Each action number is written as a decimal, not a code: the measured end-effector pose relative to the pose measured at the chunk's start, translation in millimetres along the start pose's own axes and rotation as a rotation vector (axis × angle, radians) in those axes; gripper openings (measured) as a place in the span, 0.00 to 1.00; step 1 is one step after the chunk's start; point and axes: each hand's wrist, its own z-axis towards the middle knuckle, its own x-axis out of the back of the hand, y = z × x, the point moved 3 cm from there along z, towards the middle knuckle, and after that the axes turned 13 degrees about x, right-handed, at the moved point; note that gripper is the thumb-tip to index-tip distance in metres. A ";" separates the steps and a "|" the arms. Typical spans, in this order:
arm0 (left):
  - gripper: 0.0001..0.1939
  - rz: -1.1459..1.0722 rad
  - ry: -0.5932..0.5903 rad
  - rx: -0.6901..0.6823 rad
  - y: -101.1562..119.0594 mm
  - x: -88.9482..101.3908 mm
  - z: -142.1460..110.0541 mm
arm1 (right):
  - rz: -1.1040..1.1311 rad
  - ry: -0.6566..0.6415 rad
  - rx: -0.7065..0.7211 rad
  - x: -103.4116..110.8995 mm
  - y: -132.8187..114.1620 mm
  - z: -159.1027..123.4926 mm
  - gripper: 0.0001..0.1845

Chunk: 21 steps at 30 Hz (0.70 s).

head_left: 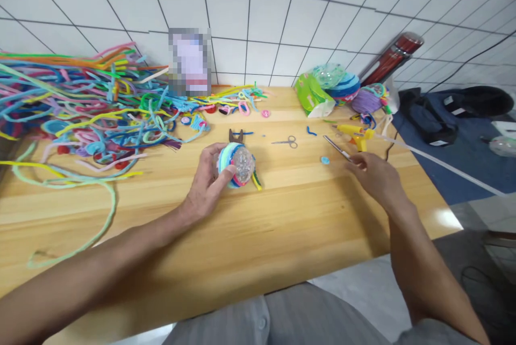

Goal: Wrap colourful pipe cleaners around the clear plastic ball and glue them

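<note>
My left hand (207, 181) is closed around a clear plastic ball (244, 164) banded with blue, green and pink pipe cleaners, thumb across its front. Just behind the ball lie pliers (236, 134); the dark jaws and part of a green-yellow handle show, the rest is hidden. On the right, my right hand (374, 175) pinches a slim silver tool (335, 145), perhaps tweezers, which points up and left over the table. Near its tip are a small blue button (324, 160) and a yellow glue gun (357, 134). Small scissors (288, 142) lie between the hands.
A tangled heap of pipe cleaners (92, 103) covers the table's left back. A phone-like blurred object (190, 63) leans on the tiled wall. At the back right are a green packet (314, 96), a purple bundle (367, 100) and a red flask (393, 57). A dark bag (427, 114) lies beyond.
</note>
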 end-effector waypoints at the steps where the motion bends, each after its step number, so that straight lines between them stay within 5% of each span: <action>1: 0.26 0.006 0.011 -0.018 0.1 0.1 0.2 | 0.042 -0.011 0.125 -4.6 -17.0 -2.6 0.13; 5: 0.24 0.025 0.027 -0.075 1.2 -1.9 -0.9 | 0.169 0.025 0.570 -28.5 -84.5 23.1 0.11; 8: 0.24 0.037 0.011 -0.083 3.0 -3.7 -3.2 | 0.133 -0.044 0.687 -46.4 -114.1 65.0 0.10; 12: 0.24 0.074 -0.001 -0.125 5.9 -3.6 -4.8 | 0.022 -0.244 0.702 -60.5 -135.3 106.9 0.09; 16: 0.24 0.089 -0.006 -0.169 7.1 -3.0 -3.4 | -0.049 -0.451 0.700 -68.6 -149.1 117.2 0.06; 21: 0.25 0.091 -0.013 -0.201 8.0 -2.8 -1.8 | -0.006 -0.408 0.509 -59.6 -153.4 104.4 0.05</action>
